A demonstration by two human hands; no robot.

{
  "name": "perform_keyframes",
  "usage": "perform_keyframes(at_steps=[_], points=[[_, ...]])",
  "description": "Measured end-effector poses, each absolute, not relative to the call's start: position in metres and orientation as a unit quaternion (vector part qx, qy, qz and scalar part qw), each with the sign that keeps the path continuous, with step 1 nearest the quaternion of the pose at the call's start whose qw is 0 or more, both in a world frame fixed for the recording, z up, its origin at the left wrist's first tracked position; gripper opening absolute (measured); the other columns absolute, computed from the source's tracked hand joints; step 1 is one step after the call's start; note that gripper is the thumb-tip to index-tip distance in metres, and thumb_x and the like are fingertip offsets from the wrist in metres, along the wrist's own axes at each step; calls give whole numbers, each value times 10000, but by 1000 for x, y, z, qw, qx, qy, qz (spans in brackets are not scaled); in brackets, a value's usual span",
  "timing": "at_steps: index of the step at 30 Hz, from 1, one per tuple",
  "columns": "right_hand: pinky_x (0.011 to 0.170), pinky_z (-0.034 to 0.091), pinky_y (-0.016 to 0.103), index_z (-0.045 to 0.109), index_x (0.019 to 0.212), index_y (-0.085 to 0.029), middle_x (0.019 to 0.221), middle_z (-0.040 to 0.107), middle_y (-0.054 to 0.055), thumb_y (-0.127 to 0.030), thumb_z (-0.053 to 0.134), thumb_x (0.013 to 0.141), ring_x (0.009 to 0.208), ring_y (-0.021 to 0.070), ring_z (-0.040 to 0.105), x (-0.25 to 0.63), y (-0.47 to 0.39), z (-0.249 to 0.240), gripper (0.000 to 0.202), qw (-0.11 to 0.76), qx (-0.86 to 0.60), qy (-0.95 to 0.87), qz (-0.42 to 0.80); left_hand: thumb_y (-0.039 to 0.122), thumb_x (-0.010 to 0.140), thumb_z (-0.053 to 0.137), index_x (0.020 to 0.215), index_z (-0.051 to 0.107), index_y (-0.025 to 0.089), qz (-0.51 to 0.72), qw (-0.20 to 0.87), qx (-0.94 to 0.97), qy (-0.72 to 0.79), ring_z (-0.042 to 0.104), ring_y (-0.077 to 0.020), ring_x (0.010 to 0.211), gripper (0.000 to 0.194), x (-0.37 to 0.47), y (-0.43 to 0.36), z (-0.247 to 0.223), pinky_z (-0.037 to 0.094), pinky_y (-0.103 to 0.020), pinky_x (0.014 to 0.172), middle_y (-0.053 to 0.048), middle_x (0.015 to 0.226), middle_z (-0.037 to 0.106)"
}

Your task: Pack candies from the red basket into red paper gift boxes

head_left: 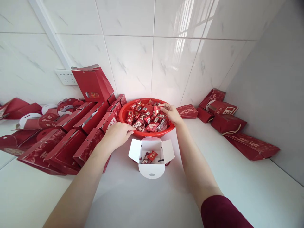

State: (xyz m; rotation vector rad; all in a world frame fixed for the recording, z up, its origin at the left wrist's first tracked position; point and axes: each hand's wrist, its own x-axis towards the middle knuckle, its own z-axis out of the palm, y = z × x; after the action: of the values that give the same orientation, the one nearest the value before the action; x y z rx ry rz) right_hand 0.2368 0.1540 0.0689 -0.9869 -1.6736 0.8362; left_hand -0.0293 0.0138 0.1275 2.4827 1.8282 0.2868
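Note:
A round red plastic basin [158, 134] full of red wrapped candies [147, 117] stands against the wall. Over its right side, my right hand [171, 113] pinches a small red wrapped candy [157, 110]. My left hand [120, 133] is at the basin's front left rim, thumb and fingers drawn together; whether anything is between the fingertips is hidden. Just in front of the basin sits an open paper gift box [152, 171], white inside, its flaps spread outward. A few red packets [152, 155] lie at the bottom of it.
To the left stand rows of red gift boxes [87, 142], with a taller windowed one [91, 83] on top. More red boxes [229, 123] lie at the right by the grey wall. A power socket [66, 77] is on the tiled wall.

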Motion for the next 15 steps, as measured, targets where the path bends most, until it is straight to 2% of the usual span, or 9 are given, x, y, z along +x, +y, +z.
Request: perform_keyframes(at_steps=[3, 5, 8, 10, 13, 15], points=[[900, 479, 322, 597, 1149, -127, 1124, 686, 120, -385, 412, 897, 1013, 200, 639, 234, 146, 72, 406, 528, -463, -655, 281, 251, 893, 483, 1076, 755, 294, 100, 16, 804, 586, 651, -292, 1067, 331, -31, 13, 127, 472, -409, 946, -7, 1112, 736], [911, 472, 328, 621, 1125, -135, 1104, 694, 114, -354, 421, 890, 1005, 205, 642, 230, 136, 72, 378, 534, -490, -645, 244, 222, 874, 478, 1071, 758, 288, 112, 26, 807, 579, 655, -292, 1055, 349, -34, 13, 127, 463, -416, 965, -14, 1105, 738], [863, 488, 309, 683, 1027, -194, 992, 729, 54, -314, 490, 862, 919, 193, 665, 224, 118, 69, 281, 507, -507, -661, 221, 236, 844, 527, 1043, 762, 299, 138, 104, 801, 574, 639, -297, 1091, 315, -36, 21, 131, 438, -413, 1009, -10, 1114, 733], [823, 498, 302, 707, 972, -232, 932, 739, 24, -295, 529, 846, 874, 191, 672, 220, 108, 66, 227, 479, -516, -677, 213, 273, 834, 573, 1078, 743, 290, 161, 158, 784, 578, 625, -280, 1125, 298, -34, 33, 137, 439, -369, 1021, -9, 1161, 715], [806, 494, 322, 714, 978, -269, 907, 741, 15, -291, 522, 863, 880, 208, 669, 217, 99, 66, 225, 447, -540, -687, 191, 320, 846, 609, 1214, 659, 240, 197, 179, 749, 607, 596, -251, 1177, 380, -26, 64, 146, 441, -309, 1021, -47, 1254, 664], [795, 489, 336, 712, 995, -281, 912, 740, 18, -295, 507, 878, 889, 222, 665, 217, 97, 67, 237, 432, -554, -690, 176, 345, 865, 621, 1248, 618, 187, 227, 182, 712, 639, 581, -260, 1186, 414, -17, 88, 149, 436, -327, 1025, -99, 1263, 644]])
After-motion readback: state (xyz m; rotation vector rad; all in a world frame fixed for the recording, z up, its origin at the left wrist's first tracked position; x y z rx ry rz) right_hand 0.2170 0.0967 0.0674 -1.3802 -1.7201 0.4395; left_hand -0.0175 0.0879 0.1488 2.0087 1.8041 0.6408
